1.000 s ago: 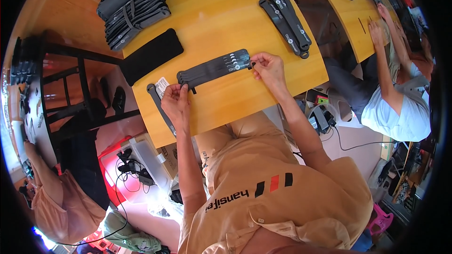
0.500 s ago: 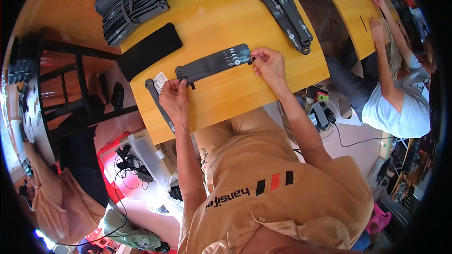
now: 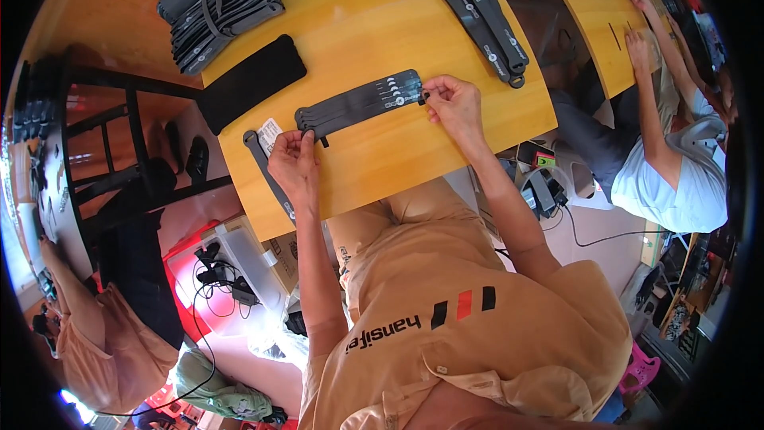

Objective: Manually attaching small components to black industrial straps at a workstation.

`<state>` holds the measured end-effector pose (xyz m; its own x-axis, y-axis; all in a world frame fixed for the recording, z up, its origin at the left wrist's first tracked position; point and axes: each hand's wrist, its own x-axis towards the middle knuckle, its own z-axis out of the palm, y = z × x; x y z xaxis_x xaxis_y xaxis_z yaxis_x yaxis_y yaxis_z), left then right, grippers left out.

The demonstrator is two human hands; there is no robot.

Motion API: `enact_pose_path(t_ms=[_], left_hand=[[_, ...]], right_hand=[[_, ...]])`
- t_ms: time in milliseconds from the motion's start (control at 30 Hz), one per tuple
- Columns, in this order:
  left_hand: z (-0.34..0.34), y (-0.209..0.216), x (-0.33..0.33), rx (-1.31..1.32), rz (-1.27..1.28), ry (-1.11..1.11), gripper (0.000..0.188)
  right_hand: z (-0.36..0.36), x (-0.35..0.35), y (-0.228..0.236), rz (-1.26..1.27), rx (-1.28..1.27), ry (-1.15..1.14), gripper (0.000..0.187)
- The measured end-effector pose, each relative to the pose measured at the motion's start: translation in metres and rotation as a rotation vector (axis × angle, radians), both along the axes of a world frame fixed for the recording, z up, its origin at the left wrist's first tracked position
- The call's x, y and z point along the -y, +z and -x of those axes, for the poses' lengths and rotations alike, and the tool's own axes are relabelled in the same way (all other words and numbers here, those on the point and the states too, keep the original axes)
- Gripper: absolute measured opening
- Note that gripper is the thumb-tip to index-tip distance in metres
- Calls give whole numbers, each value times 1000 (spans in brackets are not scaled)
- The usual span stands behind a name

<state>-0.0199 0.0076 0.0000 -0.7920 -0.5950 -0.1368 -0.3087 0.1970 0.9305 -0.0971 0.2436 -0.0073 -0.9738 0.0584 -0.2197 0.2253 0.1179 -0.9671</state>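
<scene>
A fanned stack of flat dark grey straps (image 3: pixel 354 105) with white print lies across the middle of the wooden table. My left hand (image 3: pixel 294 163) is closed in a pinch at the left end of the stack, beside a small black tab (image 3: pixel 325 142) that sticks out below it. At the other end, my right hand (image 3: pixel 457 107) pinches a small black tab (image 3: pixel 425 96). A single grey strap (image 3: pixel 267 171) lies by my left hand, with a white printed label (image 3: pixel 269 132) next to it.
A black cloth pad (image 3: pixel 253 84) lies left of the stack. Behind it stands a bundled pile of grey straps (image 3: pixel 223 20). Several loose straps (image 3: pixel 484 30) lie at the right. At another table (image 3: pixel 601 48), a person in a light shirt (image 3: pixel 672 179) works.
My right fingers have shifted slightly at the tab. The straps and my left hand keep almost the same place.
</scene>
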Motion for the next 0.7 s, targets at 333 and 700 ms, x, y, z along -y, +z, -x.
enact_pose_path(t_ms=[333, 700], left_hand=[[1, 1, -1, 12, 62, 0, 12], [0, 0, -2, 19, 111, 14, 13]], right_hand=[[0, 0, 3, -41, -29, 7, 8], [-2, 2, 1, -48, -41, 0, 8]])
